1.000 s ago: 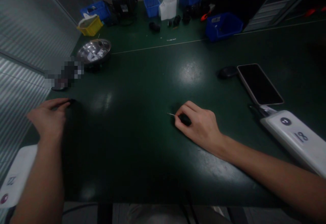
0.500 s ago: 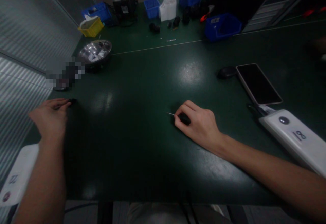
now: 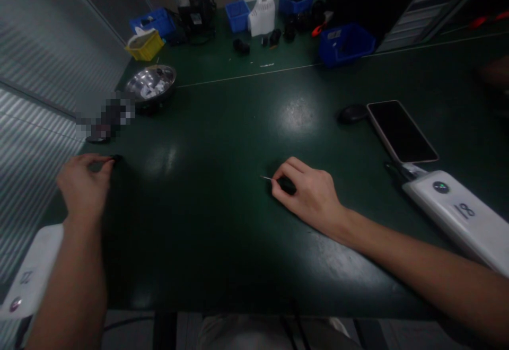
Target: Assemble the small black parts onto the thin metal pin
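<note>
At the left side of the green table (image 3: 199, 191), my left hand (image 3: 85, 183) pinches a small black piece (image 3: 116, 158) between thumb and fingertips. The piece is too dark and small to name. My right hand (image 3: 308, 191) rests on the table right of the middle, its thumb and forefinger closed on a thin metal pin (image 3: 266, 178). The pin's tip points left, apart from anything else. Whether it has a handle inside the hand is hidden.
A phone (image 3: 402, 131), a black computer mouse (image 3: 353, 113) and a white power bank (image 3: 457, 207) lie on the right. Another white power bank (image 3: 34, 270) is beside my left forearm. A metal bowl (image 3: 169, 77) with white bits, a yellow bin (image 3: 145, 47) and blue bins (image 3: 345, 47) stand farther back.
My left hand has shifted slightly right with the black piece still pinched. My right hand and the pin have stayed nearly in place. The view has moved a little.
</note>
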Demonstrator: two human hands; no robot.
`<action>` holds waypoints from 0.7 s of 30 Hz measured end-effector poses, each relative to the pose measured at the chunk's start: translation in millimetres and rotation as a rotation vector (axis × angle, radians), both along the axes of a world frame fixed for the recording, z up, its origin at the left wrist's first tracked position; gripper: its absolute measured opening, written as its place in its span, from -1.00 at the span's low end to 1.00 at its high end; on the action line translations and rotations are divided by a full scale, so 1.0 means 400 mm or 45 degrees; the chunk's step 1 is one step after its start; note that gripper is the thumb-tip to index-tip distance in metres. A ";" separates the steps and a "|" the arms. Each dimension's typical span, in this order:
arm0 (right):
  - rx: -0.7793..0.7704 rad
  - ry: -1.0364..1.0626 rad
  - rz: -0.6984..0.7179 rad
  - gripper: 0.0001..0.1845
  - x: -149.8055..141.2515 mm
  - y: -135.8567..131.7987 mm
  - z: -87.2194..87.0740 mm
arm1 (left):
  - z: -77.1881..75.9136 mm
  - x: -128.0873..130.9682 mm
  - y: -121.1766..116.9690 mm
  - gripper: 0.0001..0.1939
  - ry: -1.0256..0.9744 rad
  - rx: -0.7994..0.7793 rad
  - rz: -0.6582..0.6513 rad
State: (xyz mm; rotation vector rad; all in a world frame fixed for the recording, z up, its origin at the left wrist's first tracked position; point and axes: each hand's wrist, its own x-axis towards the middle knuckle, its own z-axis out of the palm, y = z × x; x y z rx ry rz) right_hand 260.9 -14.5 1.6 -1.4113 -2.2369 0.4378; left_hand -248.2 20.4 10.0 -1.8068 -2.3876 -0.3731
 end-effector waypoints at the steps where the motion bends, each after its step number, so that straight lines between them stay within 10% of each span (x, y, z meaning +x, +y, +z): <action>1: -0.003 -0.007 -0.004 -0.86 0.000 0.000 -0.001 | 0.001 -0.001 0.003 -0.62 0.013 0.006 0.036; 6: -0.001 -0.038 -0.024 -0.86 -0.003 0.001 -0.003 | 0.002 0.083 0.017 -0.78 0.021 0.214 -0.043; 15: 0.035 0.086 -0.038 -0.84 -0.005 -0.004 0.009 | 0.002 0.622 -0.049 -0.89 -0.605 -0.017 -1.351; 21: 0.020 0.121 -0.030 -0.83 -0.007 -0.003 0.012 | -0.033 0.683 -0.048 -0.86 -0.759 0.026 -1.426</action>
